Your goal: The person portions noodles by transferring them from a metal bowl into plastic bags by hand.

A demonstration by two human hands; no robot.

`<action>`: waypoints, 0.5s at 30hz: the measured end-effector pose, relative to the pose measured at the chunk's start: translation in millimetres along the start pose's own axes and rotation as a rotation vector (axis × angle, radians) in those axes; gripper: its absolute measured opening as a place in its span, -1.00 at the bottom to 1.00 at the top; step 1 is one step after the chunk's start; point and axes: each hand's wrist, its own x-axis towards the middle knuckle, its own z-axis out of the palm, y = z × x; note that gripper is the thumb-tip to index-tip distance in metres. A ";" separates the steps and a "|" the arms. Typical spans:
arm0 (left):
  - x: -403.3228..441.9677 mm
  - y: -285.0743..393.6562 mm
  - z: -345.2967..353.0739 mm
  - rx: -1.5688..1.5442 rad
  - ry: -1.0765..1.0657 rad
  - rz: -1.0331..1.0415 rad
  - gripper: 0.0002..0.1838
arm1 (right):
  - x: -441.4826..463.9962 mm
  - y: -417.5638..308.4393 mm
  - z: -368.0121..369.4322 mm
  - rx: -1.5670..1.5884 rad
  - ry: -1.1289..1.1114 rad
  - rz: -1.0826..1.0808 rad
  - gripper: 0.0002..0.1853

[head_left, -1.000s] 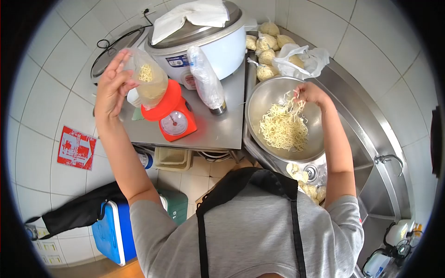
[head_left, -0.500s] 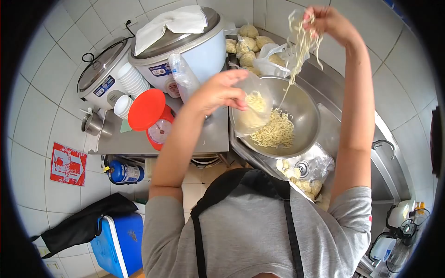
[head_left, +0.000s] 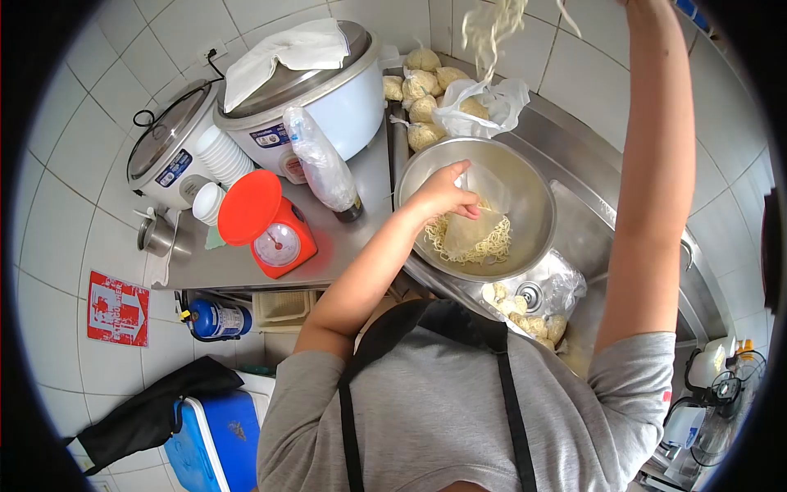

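Left hand (head_left: 447,195): fingers and thumb were closed in a narrow pinch on a translucent bag (head_left: 478,235), which was held within the outline of a steel bowl (head_left: 529,197) at the centre of the frame. How much was contained in the bag could not be determined, as it was overlapped by the hand and set against the loose noodles (head_left: 494,246) in the bowl. At the upper edge of the frame, hanging strands (head_left: 494,31) were shown blurred, with their upper ends cut off. The right forearm (head_left: 656,164) was raised along the right side; the right hand was outside the frame, so its grip could not be told.

The step in hand was judged to be the separating of noodles into strands, with the bag held low. For the next move, control of the raised strands over the bowl and an accessible bag mouth were judged to be required.

Bagged bundles (head_left: 421,84) were placed above the bowl, beside a white plastic bag (head_left: 500,105). At centre left, a red scale (head_left: 288,238) was stationed on the steel counter (head_left: 344,242), its pan bearing nothing visible.
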 end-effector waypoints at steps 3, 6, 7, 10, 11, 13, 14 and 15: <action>-3.8 -1.3 -8.3 -0.006 0.018 0.019 -0.16 | -22.9 29.5 27.1 0.074 -0.103 0.086 -0.98; -8.8 -0.2 -17.4 -0.068 -0.066 -0.031 -0.25 | -63.3 92.9 74.8 0.255 -0.398 0.186 -0.91; -10.2 -0.6 -20.4 -0.087 -0.064 -0.029 -0.29 | -83.0 106.4 93.6 0.262 -0.489 0.239 -0.87; -13.6 -2.2 -26.5 -0.125 -0.043 -0.036 -0.38 | -129.1 145.3 146.8 0.141 -0.628 0.341 -0.81; -15.0 -1.2 -27.9 -0.120 -0.029 -0.053 -0.38 | -137.5 151.5 155.9 0.079 -0.703 0.383 -0.74; -14.4 -0.4 -32.4 -0.115 -0.026 -0.046 -0.36 | -147.6 155.8 160.5 0.022 -0.717 0.247 -0.70; -13.3 -3.5 -35.1 -0.120 -0.035 -0.025 -0.33 | -149.7 156.0 160.9 -0.006 -0.723 0.180 -0.68; -13.4 -5.6 -37.0 -0.125 -0.044 -0.005 -0.31 | -148.3 155.7 158.3 -0.034 -0.697 0.186 -0.67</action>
